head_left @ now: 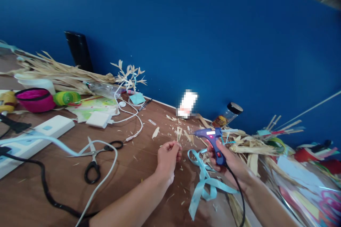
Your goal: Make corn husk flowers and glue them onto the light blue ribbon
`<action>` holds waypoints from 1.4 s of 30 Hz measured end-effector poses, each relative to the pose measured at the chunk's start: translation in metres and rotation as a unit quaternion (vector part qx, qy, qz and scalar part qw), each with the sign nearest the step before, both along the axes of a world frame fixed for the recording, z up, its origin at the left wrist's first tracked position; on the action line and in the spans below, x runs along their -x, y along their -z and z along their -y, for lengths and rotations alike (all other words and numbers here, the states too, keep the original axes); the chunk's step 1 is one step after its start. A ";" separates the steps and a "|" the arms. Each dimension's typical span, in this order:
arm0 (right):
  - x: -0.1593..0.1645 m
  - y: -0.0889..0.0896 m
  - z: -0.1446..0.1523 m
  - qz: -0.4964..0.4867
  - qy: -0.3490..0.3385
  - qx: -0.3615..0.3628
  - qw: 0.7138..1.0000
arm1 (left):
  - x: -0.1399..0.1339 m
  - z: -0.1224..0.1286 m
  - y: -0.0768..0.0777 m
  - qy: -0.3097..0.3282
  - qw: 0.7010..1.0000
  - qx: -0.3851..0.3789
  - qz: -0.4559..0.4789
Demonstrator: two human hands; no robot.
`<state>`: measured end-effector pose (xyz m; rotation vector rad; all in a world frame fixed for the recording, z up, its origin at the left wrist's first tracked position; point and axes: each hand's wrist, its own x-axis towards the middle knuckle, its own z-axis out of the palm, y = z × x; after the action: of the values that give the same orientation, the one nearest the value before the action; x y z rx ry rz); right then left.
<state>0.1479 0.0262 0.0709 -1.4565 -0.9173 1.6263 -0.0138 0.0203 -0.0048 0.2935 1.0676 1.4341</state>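
Observation:
My left hand point(168, 154) is closed in a pinch on a small pale piece of dried husk point(179, 134), which sticks up past the fingertips. To its right, my right hand point(226, 158) is wrapped round the handle of a blue glue gun point(211, 136). The gun's nozzle points left, toward the husk, with a gap between them. A small red light glows on its body, and a black cord runs down from the handle. Beneath the gun lies a curled light-blue ribbon point(204, 188). Husk scraps lie scattered around both hands on the brown table point(128, 184).
Open scissors point(93, 154), a white cable and a power strip point(48, 134) lie on the left. Dried husks point(69, 74) and a husk-leaf spray point(130, 74) line the blue wall. A pixelated phone-like object point(188, 103) and a black-lidded jar point(227, 114) stand behind; craft materials crowd the right.

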 end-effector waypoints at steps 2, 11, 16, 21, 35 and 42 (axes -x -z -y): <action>0.001 -0.002 0.001 -0.013 0.003 0.017 1.000 | 0.000 0.000 0.000 0.001 1.000 0.001 0.002; 0.004 -0.006 0.010 -0.038 -0.043 0.021 0.998 | 0.000 -0.002 0.001 0.007 1.000 0.010 0.012; 0.009 -0.008 0.016 -0.037 -0.070 0.007 0.997 | 0.000 -0.003 0.000 0.008 1.000 0.013 0.018; 0.011 -0.010 0.019 -0.078 -0.087 0.014 0.993 | 0.000 -0.003 -0.001 0.012 1.000 0.020 0.014; 0.013 -0.011 0.023 -0.118 -0.067 0.028 0.990 | -0.001 0.000 -0.002 0.038 0.999 0.003 0.001; 0.013 -0.009 0.023 -0.095 -0.062 0.020 0.993 | -0.001 0.000 -0.002 0.040 0.999 -0.010 0.001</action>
<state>0.1348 0.0037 0.0800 -1.2659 -0.8863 1.8480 -0.0126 0.0199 -0.0024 0.3454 1.0300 1.3729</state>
